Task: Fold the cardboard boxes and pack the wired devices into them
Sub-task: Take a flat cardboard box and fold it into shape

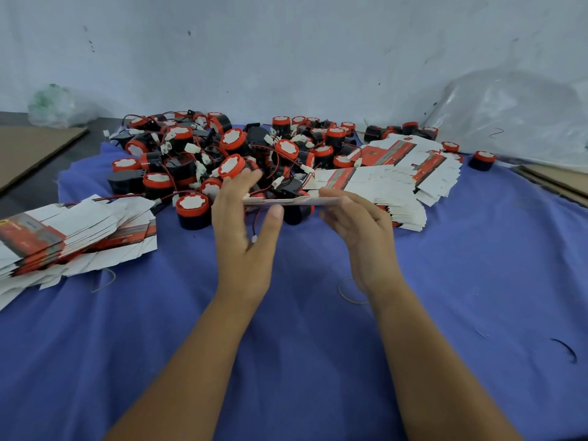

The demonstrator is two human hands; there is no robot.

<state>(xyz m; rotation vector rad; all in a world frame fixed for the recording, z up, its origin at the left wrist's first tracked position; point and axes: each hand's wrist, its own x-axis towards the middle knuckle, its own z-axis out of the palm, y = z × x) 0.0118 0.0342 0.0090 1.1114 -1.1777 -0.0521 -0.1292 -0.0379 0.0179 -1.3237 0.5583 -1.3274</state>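
A flat unfolded cardboard box point(292, 201) hangs edge-on above the blue cloth, held between both hands. My left hand point(243, 224) pinches its left end, fingers on top and thumb beneath. My right hand point(359, 224) grips the right end. Behind them lies a big heap of round black wired devices point(229, 151) with red caps, red and black wires and white plugs. One device point(192, 211) stands just left of my left hand. Stacks of flat white and red boxes lie at the left point(63, 240) and at the right point(397, 183).
A blue cloth point(318, 345) covers the work surface. Brown cardboard sheets lie at the far left point(35, 148) and far right point(553, 179). A clear plastic bag point(515, 116) sits at the back right, a smaller one point(57, 106) at the back left. Rubber bands point(350, 292) lie on the cloth.
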